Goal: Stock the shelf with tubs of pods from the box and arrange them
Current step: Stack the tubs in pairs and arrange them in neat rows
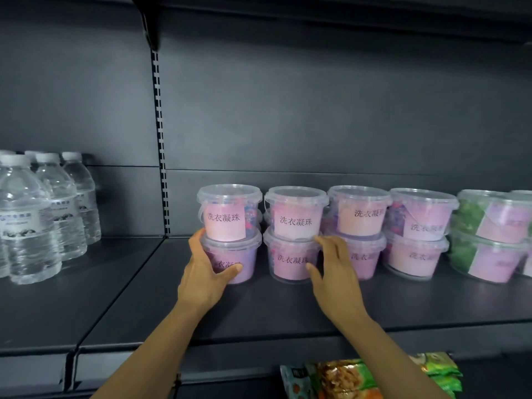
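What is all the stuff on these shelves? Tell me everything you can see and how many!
Pink tubs of pods: eight in view, clear with pink labels, in four stacks of two along the middle of the shelf.
Green tubs: at least two, clear with green pods and pink labels, stacked at the right end; more may be cut off by the edge.
Water bottles: at least four, clear with white caps, on the left section of the shelf.
Snack packets: a few, green and orange, on the level below.
Shelf: one, dark grey, under everything.
Left hand: grips the bottom tub of the leftmost stack.
Right hand: fingers straight, at the right side of the second stack's bottom tub.
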